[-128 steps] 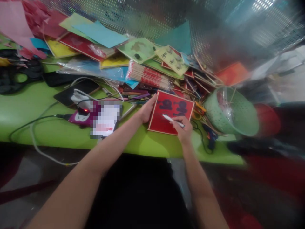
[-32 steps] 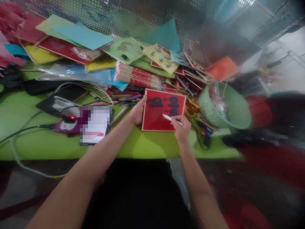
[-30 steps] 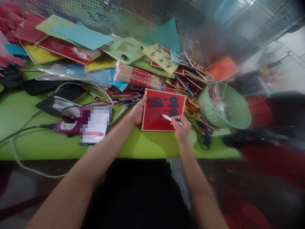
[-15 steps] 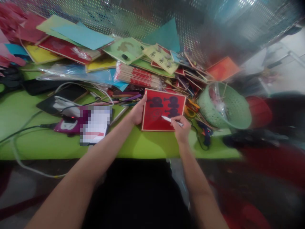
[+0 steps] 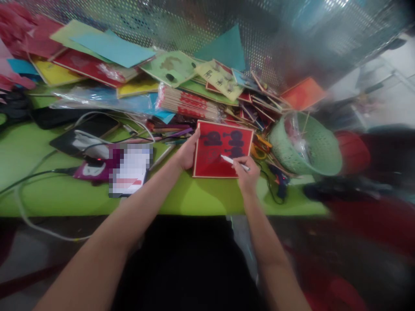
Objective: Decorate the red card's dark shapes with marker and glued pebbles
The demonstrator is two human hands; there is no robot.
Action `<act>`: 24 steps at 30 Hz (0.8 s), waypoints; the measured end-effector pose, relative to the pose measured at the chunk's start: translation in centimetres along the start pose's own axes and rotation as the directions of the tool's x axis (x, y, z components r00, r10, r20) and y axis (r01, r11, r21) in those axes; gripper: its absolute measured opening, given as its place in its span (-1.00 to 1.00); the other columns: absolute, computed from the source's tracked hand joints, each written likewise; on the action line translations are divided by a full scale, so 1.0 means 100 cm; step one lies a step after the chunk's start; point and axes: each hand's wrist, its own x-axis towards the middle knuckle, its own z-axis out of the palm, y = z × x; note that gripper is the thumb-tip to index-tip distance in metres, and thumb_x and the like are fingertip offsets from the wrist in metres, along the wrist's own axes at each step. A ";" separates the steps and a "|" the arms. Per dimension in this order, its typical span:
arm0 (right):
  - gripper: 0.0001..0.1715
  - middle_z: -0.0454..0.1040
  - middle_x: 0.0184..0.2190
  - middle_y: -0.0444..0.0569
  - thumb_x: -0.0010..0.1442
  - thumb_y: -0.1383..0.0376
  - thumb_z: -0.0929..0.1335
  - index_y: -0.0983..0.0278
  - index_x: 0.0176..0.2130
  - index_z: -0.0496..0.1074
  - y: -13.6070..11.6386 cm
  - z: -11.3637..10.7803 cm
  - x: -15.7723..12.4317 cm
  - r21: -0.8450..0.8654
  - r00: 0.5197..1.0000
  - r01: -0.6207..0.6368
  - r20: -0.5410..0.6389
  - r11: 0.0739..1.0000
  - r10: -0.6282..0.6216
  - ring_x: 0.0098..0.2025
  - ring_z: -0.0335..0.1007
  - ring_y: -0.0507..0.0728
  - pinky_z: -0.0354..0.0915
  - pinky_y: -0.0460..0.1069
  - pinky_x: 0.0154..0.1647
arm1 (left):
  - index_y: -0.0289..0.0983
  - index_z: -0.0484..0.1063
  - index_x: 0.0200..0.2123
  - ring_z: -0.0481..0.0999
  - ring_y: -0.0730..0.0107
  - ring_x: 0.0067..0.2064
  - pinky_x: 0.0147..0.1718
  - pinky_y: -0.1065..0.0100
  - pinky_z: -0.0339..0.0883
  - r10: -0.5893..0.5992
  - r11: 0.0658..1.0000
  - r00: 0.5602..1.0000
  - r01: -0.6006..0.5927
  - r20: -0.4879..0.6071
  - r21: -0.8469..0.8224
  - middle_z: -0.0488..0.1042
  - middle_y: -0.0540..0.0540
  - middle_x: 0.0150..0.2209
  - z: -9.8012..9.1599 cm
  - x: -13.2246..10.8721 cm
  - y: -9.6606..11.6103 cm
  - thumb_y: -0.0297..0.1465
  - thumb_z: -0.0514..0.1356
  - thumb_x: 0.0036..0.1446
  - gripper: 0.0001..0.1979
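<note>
A red card (image 5: 210,167) with a pale wooden edge and dark painted shapes is tilted above the front of the green table. My left hand (image 5: 188,151) grips its left edge, thumb on the front and the other fingers hidden behind. In my right hand (image 5: 248,172), closed in a writing grip, is a white marker (image 5: 229,160). Its tip meets or nearly meets the card's middle, beside a faint outline at lower left. To the left lies a phone (image 5: 131,170) with a lit, blurred-out screen.
A pale green basket (image 5: 306,144) stands right, with orange-handled scissors (image 5: 260,147) and a glue gun (image 5: 281,181) nearby. Wrapped sticks (image 5: 189,103) and piled cards (image 5: 170,67) line the back. A purple power strip (image 5: 95,166) with cables sits left on the green table (image 5: 181,198).
The marker's tip has shifted very slightly up on the card. My left hand and the card stay practically where they were.
</note>
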 end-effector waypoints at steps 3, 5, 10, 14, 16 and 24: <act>-0.86 0.59 -0.46 -0.15 0.20 0.20 0.45 0.21 -0.30 0.59 0.001 0.000 0.000 -0.003 1.000 0.004 0.006 1.000 -0.004 -0.44 0.47 0.06 0.38 -0.03 -0.34 | -0.30 0.40 0.35 0.51 -0.15 0.32 0.42 -0.21 0.18 -0.001 1.000 1.000 0.001 -0.003 0.012 0.61 -0.31 0.19 -0.002 0.001 -0.001 0.17 -0.16 0.44 -0.19; -0.86 0.59 -0.46 -0.14 0.22 0.19 0.45 0.21 -0.29 0.59 0.001 0.001 0.000 0.001 1.000 0.003 0.009 1.000 -0.003 -0.44 0.47 0.06 0.38 -0.03 -0.34 | -0.29 0.38 0.37 0.51 -0.15 0.32 0.42 -0.21 0.19 -0.001 1.000 1.000 0.001 -0.004 0.016 0.61 -0.31 0.19 -0.003 0.002 -0.002 0.16 -0.15 0.44 -0.20; -0.86 0.60 -0.45 -0.14 0.24 0.19 0.45 0.21 -0.26 0.59 -0.001 0.001 -0.001 0.011 1.000 0.012 0.008 1.000 -0.012 -0.44 0.48 0.05 0.39 -0.03 -0.35 | -0.29 0.39 0.37 0.53 -0.16 0.31 0.40 -0.21 0.22 0.006 1.000 0.999 -0.006 0.031 -0.001 0.62 -0.31 0.17 -0.003 0.002 -0.001 0.12 -0.13 0.46 -0.24; -0.87 0.61 -0.44 -0.14 0.26 0.20 0.45 0.21 -0.25 0.59 -0.002 0.001 -0.001 0.015 1.000 0.027 0.012 1.000 -0.027 -0.43 0.50 0.05 0.40 -0.04 -0.33 | -0.29 0.41 0.35 0.55 -0.16 0.28 0.38 -0.21 0.25 -0.011 1.000 1.000 0.011 0.013 -0.001 0.62 -0.32 0.16 0.000 0.001 0.000 0.12 -0.11 0.46 -0.25; -0.87 0.62 -0.44 -0.13 0.26 0.21 0.45 0.21 -0.24 0.59 -0.002 0.001 -0.001 0.008 1.000 0.028 0.011 1.000 -0.028 -0.43 0.50 0.05 0.40 -0.04 -0.34 | -0.30 0.41 0.35 0.57 -0.16 0.27 0.37 -0.21 0.27 -0.019 1.000 1.000 0.019 0.001 0.001 0.63 -0.33 0.16 0.001 0.001 0.000 0.12 -0.10 0.45 -0.25; -0.86 0.63 -0.42 -0.12 0.27 0.19 0.45 0.20 -0.23 0.60 -0.004 0.002 0.000 0.008 0.999 0.037 0.022 0.999 -0.037 -0.43 0.50 0.05 0.41 -0.03 -0.33 | -0.31 0.41 0.35 0.59 -0.15 0.24 0.35 -0.21 0.30 -0.011 1.000 1.000 0.011 0.028 -0.009 0.63 -0.33 0.15 -0.002 0.001 -0.002 0.13 -0.09 0.45 -0.24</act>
